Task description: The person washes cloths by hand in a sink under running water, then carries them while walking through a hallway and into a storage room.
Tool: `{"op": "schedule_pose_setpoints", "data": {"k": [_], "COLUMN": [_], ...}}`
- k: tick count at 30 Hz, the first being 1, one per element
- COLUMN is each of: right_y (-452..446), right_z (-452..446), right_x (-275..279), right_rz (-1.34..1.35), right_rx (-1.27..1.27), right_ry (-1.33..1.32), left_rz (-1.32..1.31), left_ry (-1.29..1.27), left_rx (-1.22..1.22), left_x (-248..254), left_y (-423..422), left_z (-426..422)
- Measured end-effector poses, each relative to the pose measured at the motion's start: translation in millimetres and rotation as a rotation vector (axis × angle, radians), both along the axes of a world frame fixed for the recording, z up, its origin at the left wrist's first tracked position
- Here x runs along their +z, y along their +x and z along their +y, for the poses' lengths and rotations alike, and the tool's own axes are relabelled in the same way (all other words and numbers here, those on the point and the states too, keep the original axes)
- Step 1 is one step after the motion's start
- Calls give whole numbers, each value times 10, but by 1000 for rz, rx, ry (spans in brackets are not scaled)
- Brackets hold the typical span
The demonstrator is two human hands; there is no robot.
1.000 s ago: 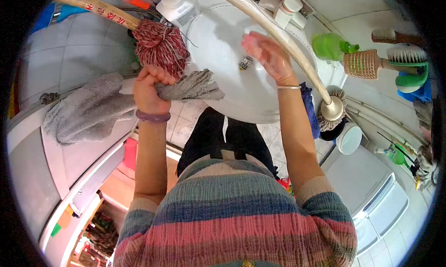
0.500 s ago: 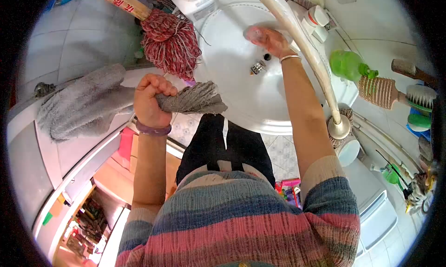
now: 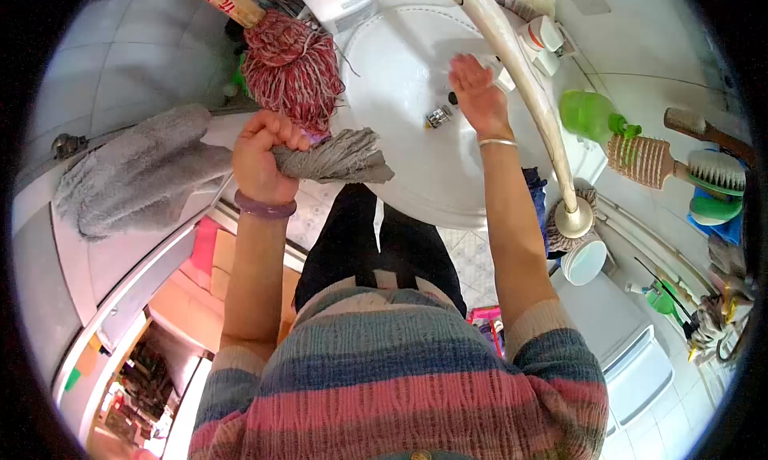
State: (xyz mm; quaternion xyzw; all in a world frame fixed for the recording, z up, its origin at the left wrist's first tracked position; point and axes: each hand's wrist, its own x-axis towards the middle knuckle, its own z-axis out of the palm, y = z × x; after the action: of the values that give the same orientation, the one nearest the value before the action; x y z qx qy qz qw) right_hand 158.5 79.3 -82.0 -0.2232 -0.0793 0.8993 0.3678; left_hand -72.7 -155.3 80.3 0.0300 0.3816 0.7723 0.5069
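Observation:
My left hand [image 3: 266, 160] is closed around a crumpled grey cloth [image 3: 342, 158], whose loose end sticks out to the right over the near-left rim of a white sink [image 3: 392, 68]. Over the right part of the basin, my right hand [image 3: 482, 100] is held with its fingers stretched out and nothing in it. A metal drain fitting [image 3: 438, 117] lies in the basin to the left of that hand, near a dark round hole [image 3: 453, 98].
A red-and-white mop head [image 3: 292, 76] hangs left of the sink, beside a white bottle [image 3: 340, 2]. A grey towel [image 3: 136, 176] drapes at far left. A pale curved pole [image 3: 532, 84] crosses the sink's right side. A green bottle [image 3: 588, 114] and brushes [image 3: 644, 160] lie rightward.
My right hand has moved right and a little nearer within the basin, and its fingers look straighter. My left hand keeps its hold on the grey cloth. The view has shifted slightly.

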Motion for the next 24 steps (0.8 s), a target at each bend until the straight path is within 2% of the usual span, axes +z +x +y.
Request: {"op": "schedule_pose_setpoints", "data": {"k": [1,5,6,9,10,13,14,17,18,21,22,24], "right_y": [-120,-18,66,224,179,-18,-71,90,166,284,301,191], "right_z": [-34,-131,-116,-4,60,107,102,-77,-94,-37,-8,62], "right_x": [115,336,321,88,66,2,116,390,470,242,174,95], "right_rz": [59,-364,-517,-401,-383,4,-152,-587,-784,-927,-738,-404], "right_rx": [104,497,448,4,-30,157,276,672,777,335,192,131], "right_ry": [46,226,155,-59,-27,127,88,346,320,140,199,64], "left_rz": [8,32,39,22,18,11,7,15,22,27,15,-3], "left_ry": [-21,-19,0,3,6,-11,-24,-18,-7,-15,-10,-14], "left_rx": [19,37,33,36,37,42,52,37,28,23,18,5], "left_x": [10,9,-5,2,-10,-10,15,18,9,1,-3,3], "left_y": [4,-24,-37,-46,-40,-16,0,-28,-45,-44,-35,-7], "left_z": [-7,-12,-17,-21,-20,-19,-5,4,8,20,30,31]}}
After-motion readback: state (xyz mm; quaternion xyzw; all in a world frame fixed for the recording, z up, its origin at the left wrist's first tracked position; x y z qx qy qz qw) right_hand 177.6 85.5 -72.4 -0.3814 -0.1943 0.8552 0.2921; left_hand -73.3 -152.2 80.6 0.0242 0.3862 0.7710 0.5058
